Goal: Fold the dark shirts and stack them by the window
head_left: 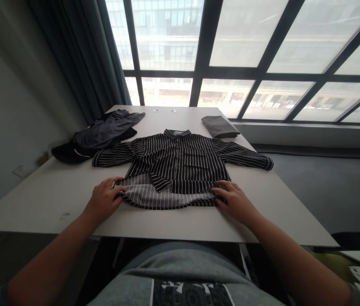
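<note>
"Where was the shirt?"
"Spread on the worktop, front up, collar toward the window, sleeves out to either side."
"What did the left hand have?"
"One corner of the hem, pinched between thumb and fingers."
"And the right hand?"
"Bent fingers on the other corner — whether they gripped it, I couldn't tell. The two hands were well apart."
"How did the bottom look?"
"The paler striped inside showed below the front panels, its edge curving between the hands."
"Anything around it?"
"Dark clothes lay heaped near one cuff — and a folded grey cloth lay beyond the opposite sleeve."
</note>
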`<state>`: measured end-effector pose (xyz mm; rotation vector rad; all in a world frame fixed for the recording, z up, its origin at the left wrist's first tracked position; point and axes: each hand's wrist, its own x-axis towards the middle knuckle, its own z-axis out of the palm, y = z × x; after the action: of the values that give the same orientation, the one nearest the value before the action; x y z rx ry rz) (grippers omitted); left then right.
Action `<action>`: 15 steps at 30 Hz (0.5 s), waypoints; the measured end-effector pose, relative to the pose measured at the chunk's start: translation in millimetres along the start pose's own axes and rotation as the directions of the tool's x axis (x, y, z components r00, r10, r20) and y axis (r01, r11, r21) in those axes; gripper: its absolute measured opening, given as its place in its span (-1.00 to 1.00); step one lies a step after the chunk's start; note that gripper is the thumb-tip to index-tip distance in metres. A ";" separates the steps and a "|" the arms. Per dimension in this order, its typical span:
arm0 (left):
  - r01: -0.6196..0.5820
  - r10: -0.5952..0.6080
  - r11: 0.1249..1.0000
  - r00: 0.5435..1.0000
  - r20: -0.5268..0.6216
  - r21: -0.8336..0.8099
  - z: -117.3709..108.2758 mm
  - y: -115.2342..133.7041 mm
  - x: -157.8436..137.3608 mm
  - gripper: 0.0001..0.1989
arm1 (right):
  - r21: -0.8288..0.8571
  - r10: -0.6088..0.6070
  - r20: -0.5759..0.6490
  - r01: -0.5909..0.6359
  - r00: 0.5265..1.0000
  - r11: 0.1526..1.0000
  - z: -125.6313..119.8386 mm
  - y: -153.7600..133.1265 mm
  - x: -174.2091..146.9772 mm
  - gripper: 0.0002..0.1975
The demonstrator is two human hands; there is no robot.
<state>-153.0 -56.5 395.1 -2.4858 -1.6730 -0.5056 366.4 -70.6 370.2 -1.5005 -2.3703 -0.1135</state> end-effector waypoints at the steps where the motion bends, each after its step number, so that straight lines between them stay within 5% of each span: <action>1: 0.008 -0.008 0.999 1.000 0.023 -0.036 -4.6 -3.7 6.0 -0.77 | -0.006 -0.004 0.018 0.004 1.000 1.000 0.7 4.2 6.2 -0.69; 6: 0.040 0.029 0.940 0.980 0.198 -0.339 -41.4 -19.6 23.8 -0.59 | 0.042 -0.026 0.036 0.025 0.999 0.999 -21.1 21.9 26.1 -0.79; 11: 0.103 -0.023 0.893 0.983 0.185 -0.438 -92.8 -27.2 19.9 -0.45 | 0.287 -0.124 0.045 0.107 0.991 0.952 -89.8 18.9 19.9 -0.75; 15: 0.035 0.100 0.893 0.956 0.274 -0.449 -135.4 -28.5 -3.2 -0.52 | 0.385 -0.135 0.149 0.068 0.980 0.920 -144.6 1.6 -10.7 -0.65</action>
<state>-209.4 -84.4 518.5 -3.0476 -1.7750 -0.6083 406.0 -114.1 502.8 -1.2436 -2.4235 0.4454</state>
